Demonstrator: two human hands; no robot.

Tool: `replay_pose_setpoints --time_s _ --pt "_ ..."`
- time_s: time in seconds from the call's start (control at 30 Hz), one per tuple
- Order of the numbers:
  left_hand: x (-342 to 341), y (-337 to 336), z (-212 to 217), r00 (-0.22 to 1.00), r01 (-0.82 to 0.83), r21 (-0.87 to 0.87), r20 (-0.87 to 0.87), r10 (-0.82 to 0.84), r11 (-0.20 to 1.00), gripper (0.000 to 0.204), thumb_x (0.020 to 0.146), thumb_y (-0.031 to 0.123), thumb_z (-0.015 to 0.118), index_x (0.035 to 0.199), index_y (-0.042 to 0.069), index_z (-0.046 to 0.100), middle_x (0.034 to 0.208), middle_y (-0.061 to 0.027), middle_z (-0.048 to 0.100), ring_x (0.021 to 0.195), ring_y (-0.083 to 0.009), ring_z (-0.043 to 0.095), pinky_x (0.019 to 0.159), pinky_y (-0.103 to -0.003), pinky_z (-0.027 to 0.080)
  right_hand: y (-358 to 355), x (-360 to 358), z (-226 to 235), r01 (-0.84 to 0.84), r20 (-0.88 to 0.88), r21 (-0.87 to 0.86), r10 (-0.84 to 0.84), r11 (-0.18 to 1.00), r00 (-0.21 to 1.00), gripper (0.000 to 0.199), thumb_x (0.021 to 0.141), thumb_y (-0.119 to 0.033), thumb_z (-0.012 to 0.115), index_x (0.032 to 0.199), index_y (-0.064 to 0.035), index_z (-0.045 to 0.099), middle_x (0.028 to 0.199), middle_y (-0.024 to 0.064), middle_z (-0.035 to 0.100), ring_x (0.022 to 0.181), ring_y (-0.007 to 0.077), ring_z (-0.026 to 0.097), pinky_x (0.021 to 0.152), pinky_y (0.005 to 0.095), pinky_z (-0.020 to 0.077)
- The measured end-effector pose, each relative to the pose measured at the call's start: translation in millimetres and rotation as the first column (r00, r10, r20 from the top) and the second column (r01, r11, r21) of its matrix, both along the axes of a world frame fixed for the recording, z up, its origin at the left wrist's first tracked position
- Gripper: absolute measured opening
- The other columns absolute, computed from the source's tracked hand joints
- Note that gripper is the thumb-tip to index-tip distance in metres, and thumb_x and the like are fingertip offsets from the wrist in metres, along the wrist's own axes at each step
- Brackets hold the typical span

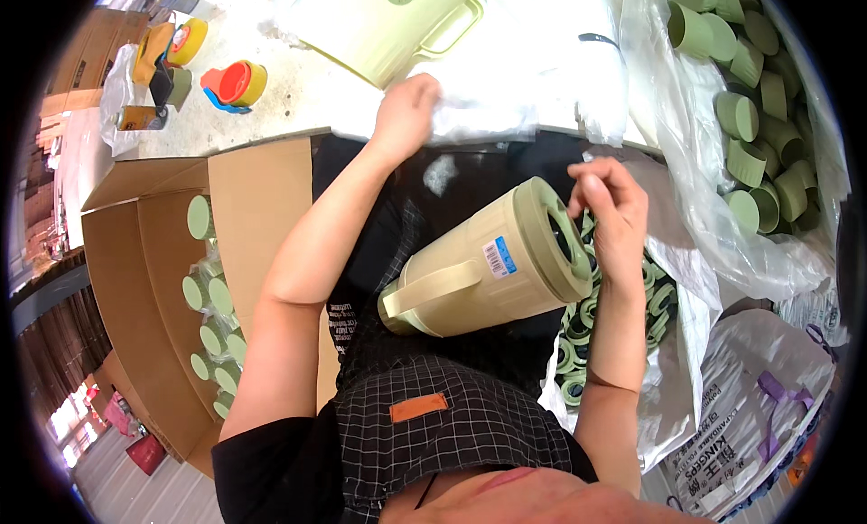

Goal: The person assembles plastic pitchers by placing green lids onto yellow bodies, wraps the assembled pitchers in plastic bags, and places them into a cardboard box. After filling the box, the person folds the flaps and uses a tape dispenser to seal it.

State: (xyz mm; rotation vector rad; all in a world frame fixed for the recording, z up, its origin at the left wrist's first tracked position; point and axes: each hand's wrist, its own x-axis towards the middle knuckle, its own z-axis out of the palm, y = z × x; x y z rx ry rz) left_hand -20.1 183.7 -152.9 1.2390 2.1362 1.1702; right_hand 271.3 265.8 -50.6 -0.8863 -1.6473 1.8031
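Note:
A pale green lidded jug (470,276) lies tilted across my lap, its lid (555,240) toward the right and its handle (433,289) facing up. A blue and white sticker (499,256) is on its side. My left hand (406,116) is at the table's front edge, fingers closed on the near end of a clear plastic bag (483,118). Just beyond lies a second pale green jug (375,27) on its side. My right hand (612,208) is beside the lid, fingers loosely bent and apart, with nothing visible in them.
A cardboard box (149,262) with several wrapped green-topped items stands at left. On the table (298,104) are tape rolls in red-yellow holders (239,83). At right, a clear bag holds green cups (745,163); a white sack (677,361) holds green lid parts (578,343).

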Motion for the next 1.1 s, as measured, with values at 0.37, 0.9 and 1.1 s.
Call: replay_pose_setpoints --time_s 0.37,0.9,1.1 --pt "79 -8 111 0.718 0.027 0.306 0.656 -0.231 0.952 0.023 0.1 0.011 0.052 0.081 -0.001 0.055 0.077 -0.0067 0.058 0.079 -0.0121 0.053 0.076 -0.029 0.047 20 -34 -35 0.166 -0.134 -0.157 -0.187 0.974 0.973 0.014 0.09 -0.006 0.07 0.102 0.0003 0.07 0.09 0.004 0.07 0.081 0.0064 0.058 0.076 0.0218 0.0472" --pt "77 -80 120 0.935 0.205 0.221 0.242 -0.257 0.953 0.035 0.08 0.007 0.07 0.112 0.002 0.056 0.087 -0.0027 0.05 0.073 -0.0123 0.05 0.064 -0.028 0.044 -92 13 -80 0.566 -0.089 0.493 -0.609 0.661 0.789 0.038 0.1 -0.036 0.05 0.102 0.0015 0.052 0.098 0.0102 0.056 0.088 0.0196 0.052 0.082 0.0376 0.0451" --pt "106 -209 130 0.991 -0.05 0.055 -0.125 0.057 0.997 0.067 0.072 0.008 0.074 0.133 0.005 0.047 0.106 -0.0129 0.054 0.087 -0.035 0.061 0.074 -0.042 0.053 -186 30 -97 -0.136 0.126 0.244 0.108 0.96 0.986 0.048 0.09 -0.003 0.065 0.134 0.0042 0.046 0.135 0.0199 0.051 0.126 0.0289 0.048 0.108 0.0418 0.0349"
